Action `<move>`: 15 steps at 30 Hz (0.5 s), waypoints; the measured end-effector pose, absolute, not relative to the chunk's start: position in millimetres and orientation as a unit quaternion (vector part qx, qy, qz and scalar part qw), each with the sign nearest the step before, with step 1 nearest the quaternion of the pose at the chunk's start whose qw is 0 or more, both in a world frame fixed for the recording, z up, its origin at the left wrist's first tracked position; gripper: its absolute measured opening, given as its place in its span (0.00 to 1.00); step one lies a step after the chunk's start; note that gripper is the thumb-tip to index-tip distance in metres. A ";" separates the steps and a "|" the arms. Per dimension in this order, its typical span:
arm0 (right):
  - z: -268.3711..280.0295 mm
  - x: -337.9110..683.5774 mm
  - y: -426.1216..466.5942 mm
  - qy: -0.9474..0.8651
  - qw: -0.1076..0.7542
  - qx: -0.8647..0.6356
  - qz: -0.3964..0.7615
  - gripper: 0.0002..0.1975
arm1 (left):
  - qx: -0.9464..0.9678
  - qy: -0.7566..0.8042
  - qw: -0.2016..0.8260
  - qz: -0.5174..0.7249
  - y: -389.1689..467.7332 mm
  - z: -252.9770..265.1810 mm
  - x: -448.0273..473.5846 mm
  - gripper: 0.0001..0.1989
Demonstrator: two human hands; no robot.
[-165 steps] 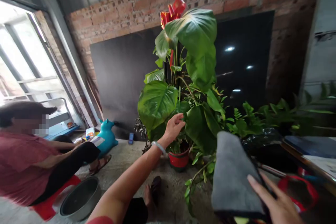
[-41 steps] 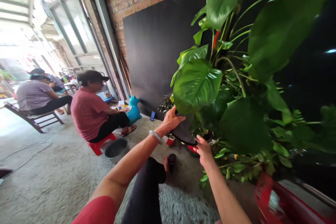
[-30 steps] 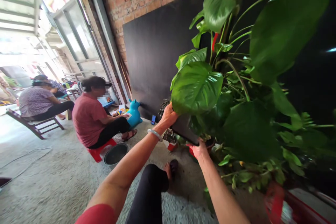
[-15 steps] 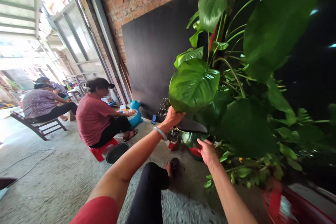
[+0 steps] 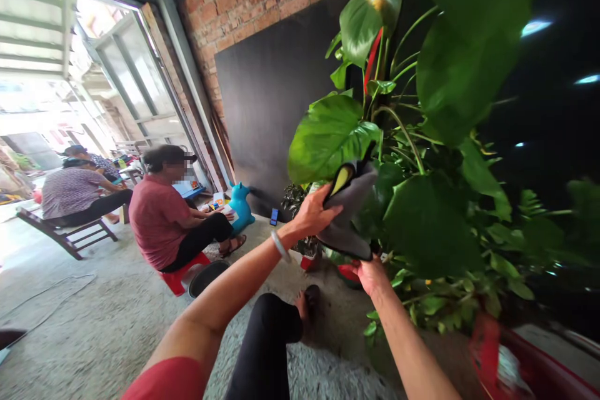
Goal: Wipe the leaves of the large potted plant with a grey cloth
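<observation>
In front of the plant, my left hand (image 5: 315,212) is closed on the edge of a grey cloth (image 5: 352,206) with black trim. A yellow-green patch shows inside the cloth's upper fold; whether it is lining or something else, I cannot tell. At the cloth's lower corner my right hand (image 5: 371,274) has its fingers closed on the black edge, partly hidden by it. A large glossy green leaf (image 5: 328,137) hangs just above my left hand. More broad leaves (image 5: 431,225) of the tall plant stand right behind and beside the cloth.
A person in a red shirt (image 5: 162,209) sits on a red stool (image 5: 177,278) to the left, near a blue animal figure (image 5: 241,209) and a dark bucket (image 5: 206,276). A phone (image 5: 274,217) leans at the black board (image 5: 276,106). Other people sit farther left.
The grey cloth, seen almost edge-on under the leaf before, is now raised and opened out. My right hand, apart from it earlier, now grips its lower corner. The seated person's arm has drawn back.
</observation>
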State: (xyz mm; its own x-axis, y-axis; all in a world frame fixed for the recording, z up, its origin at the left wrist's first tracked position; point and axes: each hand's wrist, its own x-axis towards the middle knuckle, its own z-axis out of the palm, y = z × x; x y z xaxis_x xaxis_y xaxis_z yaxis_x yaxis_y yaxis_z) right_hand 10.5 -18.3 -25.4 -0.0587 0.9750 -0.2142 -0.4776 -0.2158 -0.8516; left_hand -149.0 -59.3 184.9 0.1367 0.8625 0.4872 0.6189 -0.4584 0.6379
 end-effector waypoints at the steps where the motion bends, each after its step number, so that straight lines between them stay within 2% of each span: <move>1: -24.1 11.8 -19.3 -0.295 0.539 -0.417 0.670 0.20 | 0.753 0.509 0.141 0.392 -53.8 173.4 -149.1 0.25; 4: -20.4 19.4 -22.2 -0.271 0.515 -0.433 0.689 0.19 | 0.809 0.508 0.217 0.202 -53.6 142.5 -164.3 0.22; 6: -18.1 26.6 -25.5 -0.255 0.517 -0.431 0.695 0.16 | 0.823 0.478 0.280 0.122 -64.7 134.8 -179.4 0.21; 9: -15.0 41.0 -35.2 -0.228 0.532 -0.412 0.703 0.12 | 0.828 0.445 0.323 0.105 -83.5 140.6 -194.0 0.22; 15: -10.3 92.9 -69.9 -0.135 0.620 -0.363 0.682 0.19 | 0.832 0.449 0.321 0.045 -98.5 153.9 -185.5 0.29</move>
